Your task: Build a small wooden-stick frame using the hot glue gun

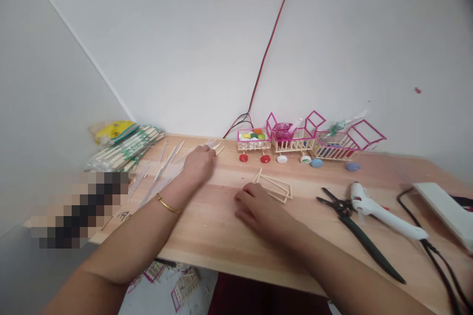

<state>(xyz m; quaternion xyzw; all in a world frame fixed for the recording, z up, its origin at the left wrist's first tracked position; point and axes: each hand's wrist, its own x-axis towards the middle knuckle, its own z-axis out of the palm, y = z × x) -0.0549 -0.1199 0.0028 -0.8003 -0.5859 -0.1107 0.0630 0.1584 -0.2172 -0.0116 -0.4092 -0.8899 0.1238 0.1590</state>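
Note:
My left hand (198,163) reaches to the left part of the wooden table (221,236) and its fingers are closed on thin wooden sticks (216,146) from a loose scatter of sticks (158,172). A gold bangle sits on that wrist. My right hand (258,206) rests near the table's middle, fingers curled on the near corner of a small frame of glued sticks (275,186) that lies flat on the wood.
Little stick carts with pink frames and bottle-cap wheels (295,140) line the back edge. Bagged chopsticks (125,150) lie back left. Black pliers (354,229), a white glue gun (384,214) with a black cord and a white box (445,209) lie right.

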